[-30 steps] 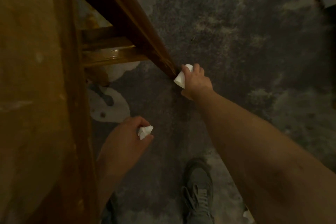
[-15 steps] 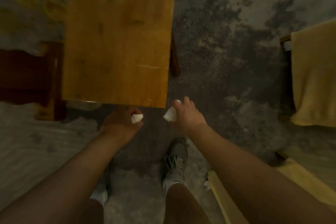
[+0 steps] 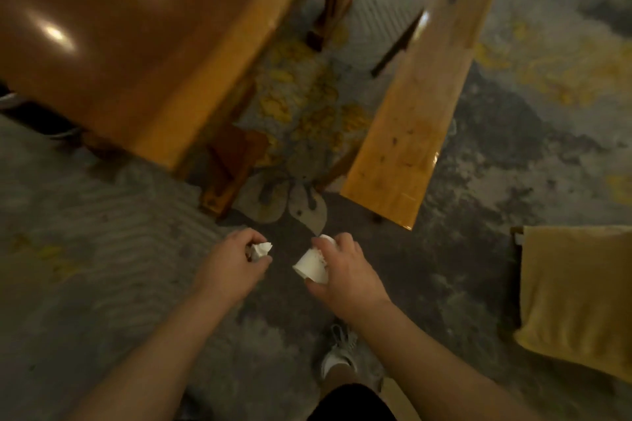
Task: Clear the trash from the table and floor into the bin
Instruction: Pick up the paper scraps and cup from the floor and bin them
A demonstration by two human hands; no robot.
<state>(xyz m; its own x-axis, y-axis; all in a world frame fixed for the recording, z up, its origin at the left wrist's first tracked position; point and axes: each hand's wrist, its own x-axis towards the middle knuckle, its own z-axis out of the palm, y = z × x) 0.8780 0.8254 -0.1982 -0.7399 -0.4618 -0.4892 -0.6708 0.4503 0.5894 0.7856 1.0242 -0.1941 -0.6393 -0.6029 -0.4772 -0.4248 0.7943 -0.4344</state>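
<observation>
White paper fills both fists — the left hand (image 3: pixel 232 261) is curled tight round a crumpled tissue (image 3: pixel 261 248), of which only a ragged tuft shows past the thumb, while the right hand (image 3: pixel 343 272) clasps a small paper cup (image 3: pixel 310 266) with the fingers wrapped over its side. That cup lies tilted, its long axis running down toward the left, so one round end points at the gap between the two hands; whether that end is the mouth or the base I cannot tell. Both pieces of trash are off the ground, held over dark mottled floor (image 3: pixel 478 181), just in front of a grey shoe (image 3: pixel 338 350). Ahead stand a glossy wooden table (image 3: pixel 102 27) and a wooden bench (image 3: pixel 417 96), with a yellow cushion (image 3: pixel 574 297) at the right edge. No bin shows anywhere, so its direction from either hand is unknown — the next step, I judge, is to find it and carry both loads over; the two hands sit level and close together, neither better placed
</observation>
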